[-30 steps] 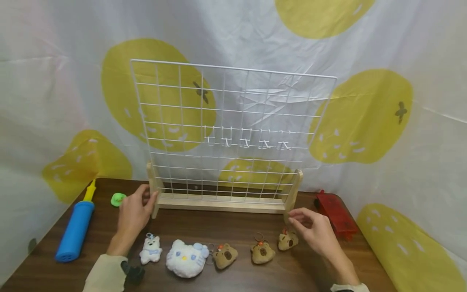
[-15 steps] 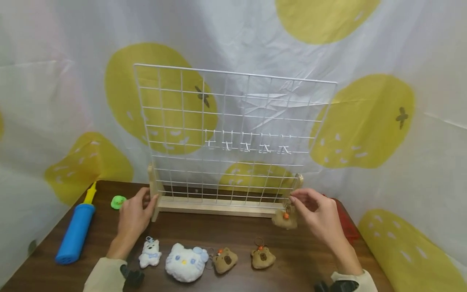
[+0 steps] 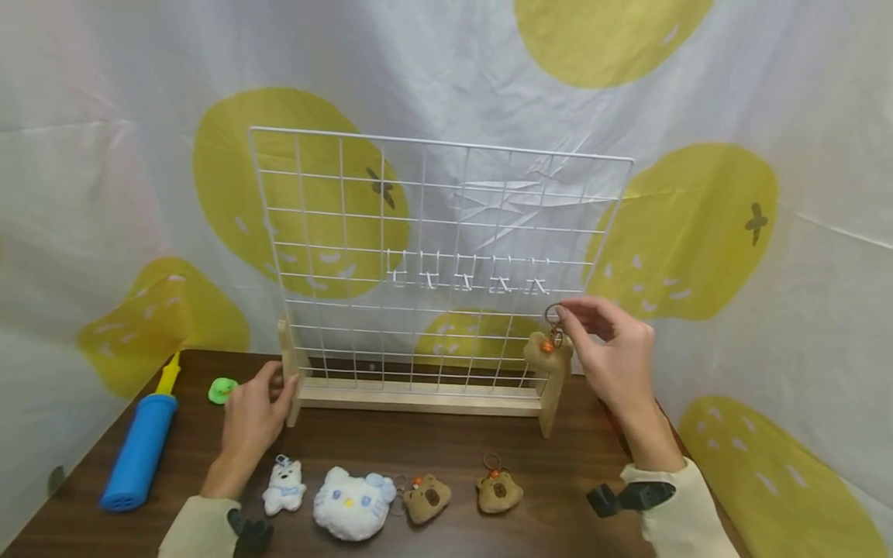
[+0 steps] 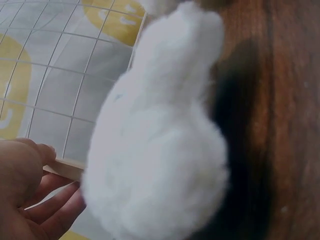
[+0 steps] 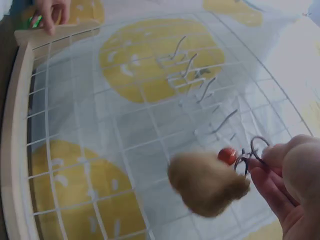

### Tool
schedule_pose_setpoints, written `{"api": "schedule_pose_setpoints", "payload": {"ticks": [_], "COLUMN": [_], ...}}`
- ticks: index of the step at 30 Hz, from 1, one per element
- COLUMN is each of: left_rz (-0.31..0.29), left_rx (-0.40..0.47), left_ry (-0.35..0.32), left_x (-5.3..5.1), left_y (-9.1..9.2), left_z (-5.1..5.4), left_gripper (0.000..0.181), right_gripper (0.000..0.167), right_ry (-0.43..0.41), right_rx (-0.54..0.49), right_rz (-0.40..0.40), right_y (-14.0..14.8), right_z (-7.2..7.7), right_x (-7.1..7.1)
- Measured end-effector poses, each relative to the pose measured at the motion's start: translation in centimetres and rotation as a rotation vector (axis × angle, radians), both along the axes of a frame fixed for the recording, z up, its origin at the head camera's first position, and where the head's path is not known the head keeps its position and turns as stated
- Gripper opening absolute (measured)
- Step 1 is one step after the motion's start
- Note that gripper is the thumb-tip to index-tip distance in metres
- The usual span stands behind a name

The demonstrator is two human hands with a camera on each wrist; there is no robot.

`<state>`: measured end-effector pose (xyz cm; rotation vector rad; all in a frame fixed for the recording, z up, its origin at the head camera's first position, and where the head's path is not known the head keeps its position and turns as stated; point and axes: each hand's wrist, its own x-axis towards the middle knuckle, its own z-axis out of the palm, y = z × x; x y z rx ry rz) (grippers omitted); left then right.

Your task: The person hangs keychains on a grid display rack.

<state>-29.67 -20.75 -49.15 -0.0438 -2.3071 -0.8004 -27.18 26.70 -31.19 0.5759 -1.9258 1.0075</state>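
Observation:
A brown plush keychain [image 3: 546,353] with an orange bead dangles from its metal ring, which my right hand [image 3: 614,353] pinches between thumb and fingertips. It hangs in front of the right end of a white wire grid rack [image 3: 432,225], below a row of several white hooks [image 3: 463,280]. In the right wrist view the plush keychain [image 5: 205,184] is blurred and the hooks [image 5: 205,90] point outward. My left hand [image 3: 253,415] grips the rack's left wooden foot [image 3: 290,372]. A white plush [image 4: 160,130] fills the middle of the left wrist view.
Along the table front lie a small white bear plush [image 3: 284,487], a white cat-face plush [image 3: 352,504] and two brown plush keychains [image 3: 427,500], [image 3: 498,492]. To the left are a blue hand pump [image 3: 139,453] and a green toy duck [image 3: 222,390]. A patterned curtain [image 3: 732,341] hangs behind.
My right hand has lifted the brown plush keychain off the table, up to the rack's right end below the hooks. The left hand has stayed on the wooden foot.

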Motion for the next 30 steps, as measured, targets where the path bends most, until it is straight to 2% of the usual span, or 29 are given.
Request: {"api": "schedule_pose_setpoints", "payload": {"ticks": [4, 7, 15, 20, 25, 30], "left_rz": [0.000, -0.001, -0.010, -0.007, -0.006, -0.007], "left_rx": [0.002, 0.000, -0.001, -0.002, 0.007, 0.009], "left_ry": [-0.006, -0.012, -0.017, -0.018, -0.027, -0.025], "left_x": [0.0, 0.0, -0.1, -0.1, -0.1, 0.0], "left_y": [0.0, 0.1, 0.2, 0.2, 0.0, -0.2], "left_z": [-0.1, -0.2, -0.2, -0.2, -0.1, 0.0], "left_gripper": [0.023, 0.023, 0.024, 0.024, 0.025, 0.025], "right_gripper": [0.012, 0.011, 0.012, 0.013, 0.016, 0.022], "right_ry": [-0.015, -0.030, -0.093, -0.137, -0.156, -0.161], "right_rx": [-0.006, -0.011, -0.021, -0.035, -0.064, -0.082], "right_rz": [-0.034, -0.043, -0.051, -0.013, 0.031, 0.023], "right_y": [-0.5, -0.6, -0.5, -0.5, -0.5, 0.0], "right_z": [1.2, 1.5, 0.8, 0.3, 0.2, -0.3], "right_x": [-0.6, -1.0, -1.8, -2.2, -2.1, -1.0]}}
